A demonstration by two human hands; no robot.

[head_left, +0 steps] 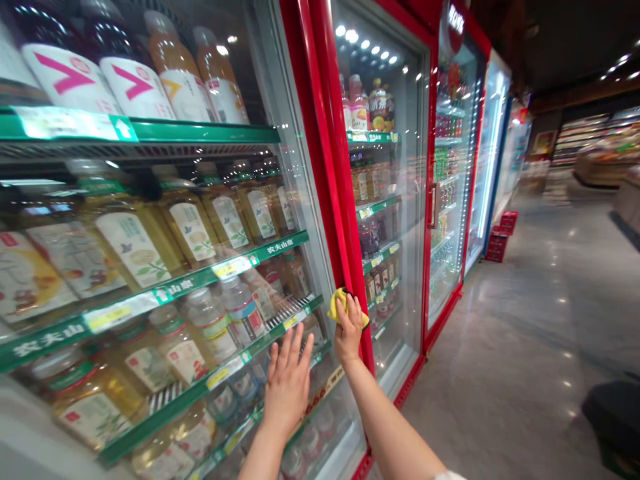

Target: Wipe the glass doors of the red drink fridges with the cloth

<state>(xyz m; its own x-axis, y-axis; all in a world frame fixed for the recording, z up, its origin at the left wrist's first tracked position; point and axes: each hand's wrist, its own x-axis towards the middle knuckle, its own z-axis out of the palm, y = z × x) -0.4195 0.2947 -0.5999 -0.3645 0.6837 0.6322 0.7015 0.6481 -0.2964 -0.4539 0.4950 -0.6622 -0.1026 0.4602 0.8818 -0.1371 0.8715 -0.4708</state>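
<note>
My right hand (349,333) presses a folded yellow cloth (338,308) against the red door frame (327,167) of a drinks fridge. Its fingers are bent over the cloth. To the left, my left hand (289,377) is spread with fingers apart, in front of the glass door; whether the palm touches the glass I cannot tell. Behind the glass, bottled drinks (133,247) stand in rows on shelves with green price strips (190,283).
More glass-door fridges (450,167) line up to the right, one with a red door handle (433,205). Red boxes (497,245) are stacked on the shiny grey floor (545,333). A dark object (615,423) sits at the lower right. Store displays (607,157) stand in the distance.
</note>
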